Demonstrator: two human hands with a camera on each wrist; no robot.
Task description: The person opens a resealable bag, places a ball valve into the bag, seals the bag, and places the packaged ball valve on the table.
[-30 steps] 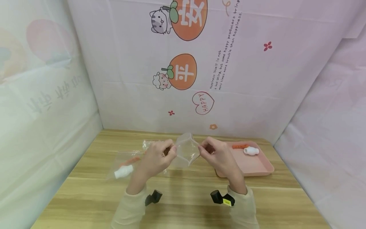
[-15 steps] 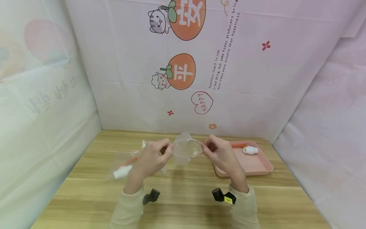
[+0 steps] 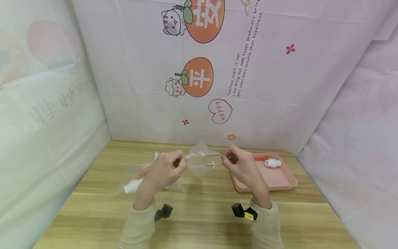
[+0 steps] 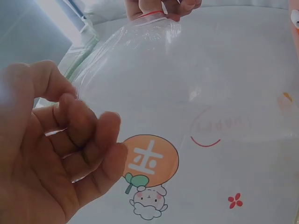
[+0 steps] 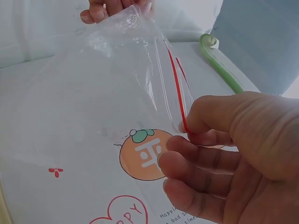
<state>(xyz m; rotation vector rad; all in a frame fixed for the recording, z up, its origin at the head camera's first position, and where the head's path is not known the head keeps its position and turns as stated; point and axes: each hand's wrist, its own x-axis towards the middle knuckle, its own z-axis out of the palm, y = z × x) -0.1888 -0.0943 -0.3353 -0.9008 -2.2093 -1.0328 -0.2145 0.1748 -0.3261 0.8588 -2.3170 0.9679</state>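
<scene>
Between both hands a clear zip-lock bag (image 3: 200,160) is stretched above the table, its mouth edged with a red line. My left hand (image 3: 168,169) pinches one corner of the mouth between thumb and forefinger. At the opposite corner my right hand (image 3: 240,166) pinches the bag the same way. The right wrist view shows the red zip strip (image 5: 176,81) running to the right thumb, with the two sides of the mouth slightly apart. Through the clear film of the bag (image 4: 154,60) the printed backdrop shows in the left wrist view.
Left of the left hand lies a clear bag with a white bulbous piece (image 3: 133,186) and an orange strip (image 3: 139,175). Another clear bag (image 3: 177,185) lies partly behind that hand. A pink tray (image 3: 278,178) at right holds a white piece (image 3: 273,163) and an orange strip (image 3: 261,158).
My hands have moved apart, the right one slightly to the right. The bag's mouth, spread wide before, is now drawn into a narrow, taut opening.
</scene>
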